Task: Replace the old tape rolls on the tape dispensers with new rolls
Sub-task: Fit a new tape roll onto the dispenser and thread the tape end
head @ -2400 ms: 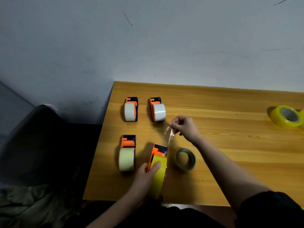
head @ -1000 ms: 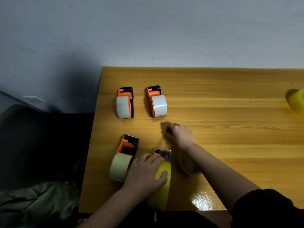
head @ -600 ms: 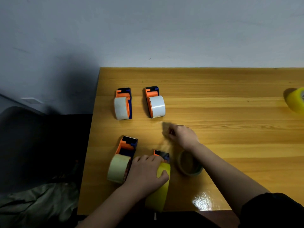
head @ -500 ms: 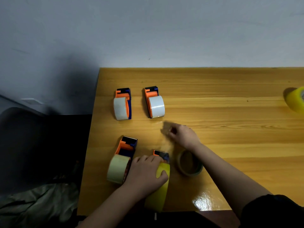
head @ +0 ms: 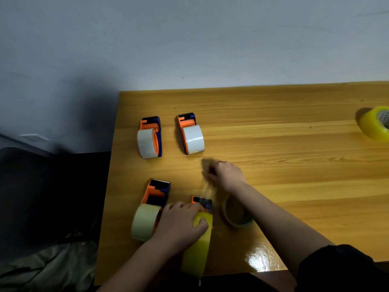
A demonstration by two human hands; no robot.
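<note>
Left hand (head: 181,223) clamps yellow roll in orange-blue plastic dispenser (head: 199,232) steadying it on wooden tabletop (head: 294,165); right hand (head: 226,172) pinches clear tape strip (head: 207,187), tearing against cutter.

My left hand (head: 179,222) covers most of the near dispenser (head: 202,202) at six o'clock; only its front end shows. My right hand (head: 226,172) is motion-blurred, so I cannot tell what its fingers pinch. My right forearm hides part of the worn roll (head: 235,216). At three o'clock, the frame edge cuts the yellow roll (head: 373,124).
</note>
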